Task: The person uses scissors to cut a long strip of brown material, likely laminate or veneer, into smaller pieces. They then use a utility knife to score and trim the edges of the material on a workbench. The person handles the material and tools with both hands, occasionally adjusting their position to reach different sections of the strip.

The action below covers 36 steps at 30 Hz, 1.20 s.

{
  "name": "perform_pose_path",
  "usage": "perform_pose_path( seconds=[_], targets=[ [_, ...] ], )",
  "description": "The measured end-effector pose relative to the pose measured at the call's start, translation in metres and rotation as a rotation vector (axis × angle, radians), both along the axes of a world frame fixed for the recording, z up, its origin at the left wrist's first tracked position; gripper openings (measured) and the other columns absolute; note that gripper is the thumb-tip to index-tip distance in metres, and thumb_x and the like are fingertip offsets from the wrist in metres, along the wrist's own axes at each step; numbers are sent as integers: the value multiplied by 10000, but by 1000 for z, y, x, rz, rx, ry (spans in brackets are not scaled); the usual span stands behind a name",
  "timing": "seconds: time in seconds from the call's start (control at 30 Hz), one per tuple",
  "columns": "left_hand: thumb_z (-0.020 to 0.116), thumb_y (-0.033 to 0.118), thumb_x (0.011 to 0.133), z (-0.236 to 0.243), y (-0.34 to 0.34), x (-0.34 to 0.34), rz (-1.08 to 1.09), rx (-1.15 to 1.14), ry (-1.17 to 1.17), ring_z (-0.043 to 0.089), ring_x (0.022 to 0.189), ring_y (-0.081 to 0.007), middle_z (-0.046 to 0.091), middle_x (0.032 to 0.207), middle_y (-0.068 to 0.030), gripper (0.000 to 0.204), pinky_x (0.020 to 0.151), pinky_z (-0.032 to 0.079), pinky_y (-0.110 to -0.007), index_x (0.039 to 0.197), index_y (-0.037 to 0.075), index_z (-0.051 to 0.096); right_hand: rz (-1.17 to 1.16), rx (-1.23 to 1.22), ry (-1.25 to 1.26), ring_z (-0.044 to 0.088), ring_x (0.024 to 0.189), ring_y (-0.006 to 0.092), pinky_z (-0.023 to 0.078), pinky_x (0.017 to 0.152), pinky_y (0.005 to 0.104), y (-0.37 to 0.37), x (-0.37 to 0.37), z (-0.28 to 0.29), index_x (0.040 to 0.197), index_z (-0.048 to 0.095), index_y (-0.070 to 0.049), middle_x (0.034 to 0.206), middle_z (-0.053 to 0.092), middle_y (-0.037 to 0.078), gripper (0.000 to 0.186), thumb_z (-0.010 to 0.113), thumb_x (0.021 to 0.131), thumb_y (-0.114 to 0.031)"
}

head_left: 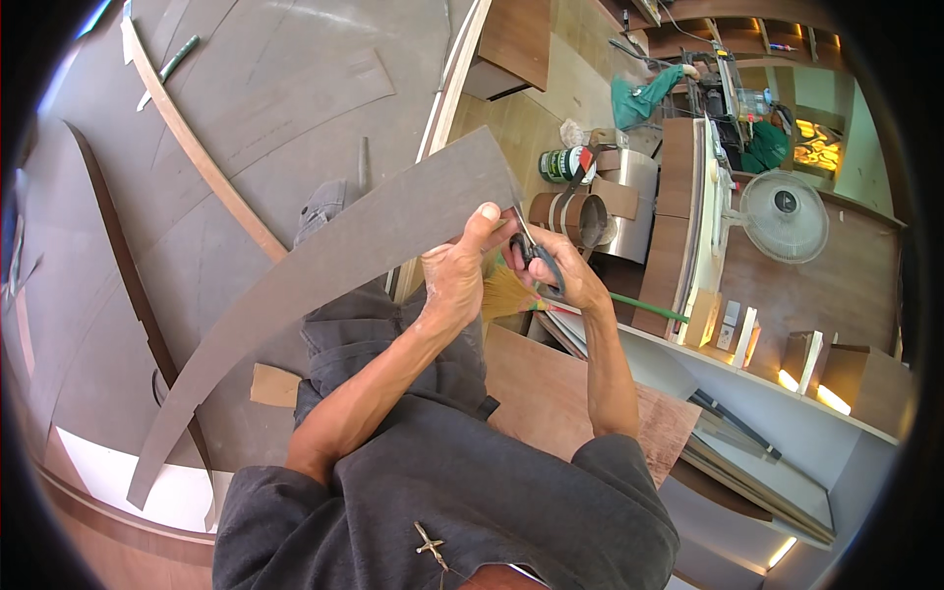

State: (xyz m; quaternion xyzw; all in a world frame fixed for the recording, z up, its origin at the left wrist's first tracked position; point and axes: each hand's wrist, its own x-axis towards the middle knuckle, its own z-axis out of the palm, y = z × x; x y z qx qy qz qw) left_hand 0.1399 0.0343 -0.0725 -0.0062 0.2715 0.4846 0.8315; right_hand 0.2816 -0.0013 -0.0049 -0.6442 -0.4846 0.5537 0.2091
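Observation:
A long curved grey-brown sheet [324, 265], thin and wide at its upper end, tapers down to the lower left. My left hand [457, 265] is closed on its edge near the wide end, thumb on top. In my right hand [565, 270] is a pair of scissors [549, 267] with dark handles, my fingers in the loops. The scissors' blades meet the sheet's right end, close beside my left fingers; how far they reach into it I cannot tell. Part of the left fingers is hidden behind the sheet.
Left is a big grey work surface [285, 69] with a curved wooden strip [197, 147], a green-handled tool [180, 57] and a dark-edged curved piece [108, 231]. Right are a fan [784, 216], a can [565, 165], a broom [511, 293] and lit shelving. Someone in green [765, 146] is beyond.

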Motion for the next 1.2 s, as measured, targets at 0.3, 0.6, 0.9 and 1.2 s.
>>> perform_pose_path(
  seconds=[0.3, 0.6, 0.9, 1.2],
  targets=[
    [716, 169, 862, 1, 0, -1, -7, -2, -11, 642, 926, -198, 634, 1048, -96, 284, 854, 564, -356, 1075, 6, 620, -2, -26, -71, 456, 743, 108, 376, 653, 265, -8, 7, -8, 953, 559, -21, 804, 488, 6, 684, 611, 803, -686],
    [690, 142, 880, 2, -1, -2, -16, 0, -14, 628, 977, -209, 639, 1054, -70, 245, 875, 544, -387, 1078, 14, 622, 2, -19, -62, 434, 703, 87, 359, 602, 251, -9, 10, -8, 910, 563, -32, 781, 465, -16, 638, 637, 816, -659],
    [683, 138, 889, 1, -3, -1, -9, 15, -33, 623, 988, -207, 638, 1062, -72, 241, 880, 544, -386, 1084, 13, 620, -6, 14, 1, 421, 567, 52, 332, 467, 220, -8, 9, -10, 891, 562, -44, 721, 464, -25, 623, 647, 810, -656],
    [696, 161, 883, -2, -3, 0, -11, 6, -16, 614, 1004, -207, 628, 1083, -73, 276, 881, 542, -382, 1099, 9, 614, -57, -19, 16, 359, 593, 44, 272, 524, 232, -9, 4, -8, 831, 557, -51, 672, 419, -49, 327, 667, 864, -356]
  ],
)
